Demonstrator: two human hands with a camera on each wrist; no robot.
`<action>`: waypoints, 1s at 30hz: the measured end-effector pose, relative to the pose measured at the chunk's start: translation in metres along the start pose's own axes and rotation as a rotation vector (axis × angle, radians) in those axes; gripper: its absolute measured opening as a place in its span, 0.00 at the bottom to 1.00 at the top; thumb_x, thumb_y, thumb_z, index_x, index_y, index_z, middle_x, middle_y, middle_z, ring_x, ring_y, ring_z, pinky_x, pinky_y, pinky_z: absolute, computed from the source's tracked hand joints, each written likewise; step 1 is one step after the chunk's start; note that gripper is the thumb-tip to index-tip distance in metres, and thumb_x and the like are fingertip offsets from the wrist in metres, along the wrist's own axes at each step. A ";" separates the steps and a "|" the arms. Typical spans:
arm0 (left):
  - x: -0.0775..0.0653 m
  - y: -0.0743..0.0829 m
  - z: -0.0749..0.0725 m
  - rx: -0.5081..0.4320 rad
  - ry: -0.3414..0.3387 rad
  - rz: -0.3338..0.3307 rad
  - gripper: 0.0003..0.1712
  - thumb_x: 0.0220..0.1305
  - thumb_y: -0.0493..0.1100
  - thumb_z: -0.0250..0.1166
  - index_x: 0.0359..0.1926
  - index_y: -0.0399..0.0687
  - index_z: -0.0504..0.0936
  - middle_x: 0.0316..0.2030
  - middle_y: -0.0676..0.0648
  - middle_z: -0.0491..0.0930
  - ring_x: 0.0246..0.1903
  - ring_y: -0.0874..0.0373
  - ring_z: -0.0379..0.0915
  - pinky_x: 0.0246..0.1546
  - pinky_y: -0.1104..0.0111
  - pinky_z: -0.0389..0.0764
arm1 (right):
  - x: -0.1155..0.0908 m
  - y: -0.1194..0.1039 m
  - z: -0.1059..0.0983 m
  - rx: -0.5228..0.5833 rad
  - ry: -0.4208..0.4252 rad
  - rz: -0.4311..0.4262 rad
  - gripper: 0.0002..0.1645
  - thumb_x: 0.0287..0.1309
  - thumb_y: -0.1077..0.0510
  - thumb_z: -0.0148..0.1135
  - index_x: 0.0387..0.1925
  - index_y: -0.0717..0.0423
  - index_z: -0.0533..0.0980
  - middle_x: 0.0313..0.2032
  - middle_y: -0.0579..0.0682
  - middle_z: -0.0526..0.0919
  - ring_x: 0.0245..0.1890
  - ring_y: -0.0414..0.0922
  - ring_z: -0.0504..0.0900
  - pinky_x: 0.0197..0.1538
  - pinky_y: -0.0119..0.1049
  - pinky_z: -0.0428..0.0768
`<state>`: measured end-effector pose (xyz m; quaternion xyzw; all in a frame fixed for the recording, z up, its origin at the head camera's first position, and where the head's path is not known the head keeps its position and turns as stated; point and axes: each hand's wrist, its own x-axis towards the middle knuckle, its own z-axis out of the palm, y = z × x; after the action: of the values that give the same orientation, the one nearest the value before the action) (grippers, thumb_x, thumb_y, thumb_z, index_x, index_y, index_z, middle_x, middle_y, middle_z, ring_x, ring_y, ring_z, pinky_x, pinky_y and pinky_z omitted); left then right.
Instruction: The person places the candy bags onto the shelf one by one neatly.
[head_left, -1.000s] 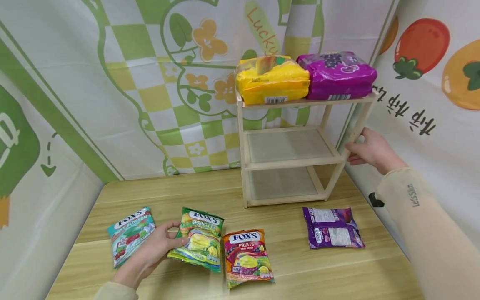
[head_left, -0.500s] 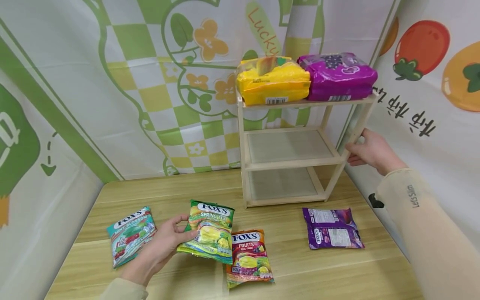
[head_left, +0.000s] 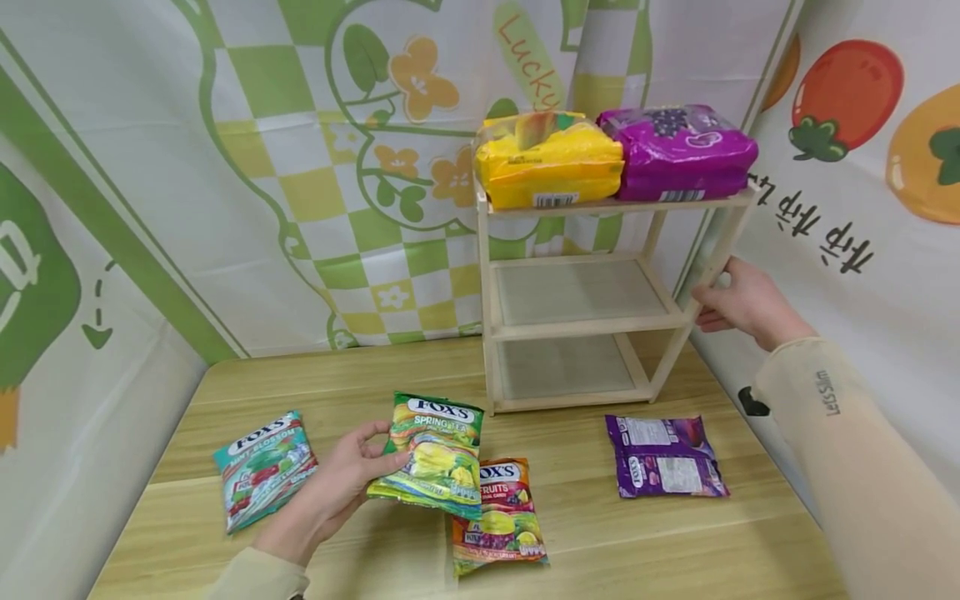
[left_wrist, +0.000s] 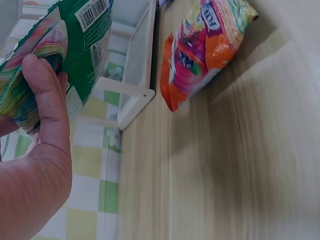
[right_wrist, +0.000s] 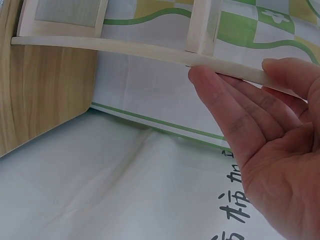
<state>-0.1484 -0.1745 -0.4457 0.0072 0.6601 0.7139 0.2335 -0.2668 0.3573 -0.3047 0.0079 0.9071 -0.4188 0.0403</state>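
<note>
My left hand (head_left: 352, 471) pinches the left side of a green Fox's Spring Tea candy bag (head_left: 438, 450), thumb on its front. In the left wrist view the candy bag's back (left_wrist: 87, 45) is raised off the wooden table. It overlaps an orange and red Fox's Fruits candy bag (head_left: 502, 533) in the head view. My right hand (head_left: 746, 304) grips the right front post of a pale wooden three-tier shelf (head_left: 585, 329). Up close, the thumb and fingers take that post (right_wrist: 150, 52) from both sides.
A yellow pack (head_left: 551, 171) and a purple pack (head_left: 678, 158) sit on the shelf's top tier. On the wooden table (head_left: 360, 367) lie a teal Mint Blossom bag (head_left: 262, 475) at left and a purple Fox's bag (head_left: 667, 458), back up, before the shelf. Printed cloth walls enclose the table.
My left hand has carried the green candy bag up and to the right, so it now covers part of the Fruits bag. The right hand has stayed on the shelf post.
</note>
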 end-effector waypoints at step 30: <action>0.021 0.033 0.049 -0.036 -0.046 0.047 0.42 0.67 0.40 0.69 0.74 0.37 0.57 0.48 0.37 0.84 0.42 0.49 0.86 0.50 0.59 0.86 | 0.000 0.000 0.000 0.001 -0.002 -0.008 0.36 0.77 0.54 0.52 0.72 0.72 0.53 0.51 0.74 0.80 0.36 0.45 0.88 0.45 0.46 0.89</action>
<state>-0.1626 -0.1222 -0.4146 0.0349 0.6413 0.7306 0.2320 -0.2665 0.3576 -0.3044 0.0041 0.9070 -0.4193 0.0395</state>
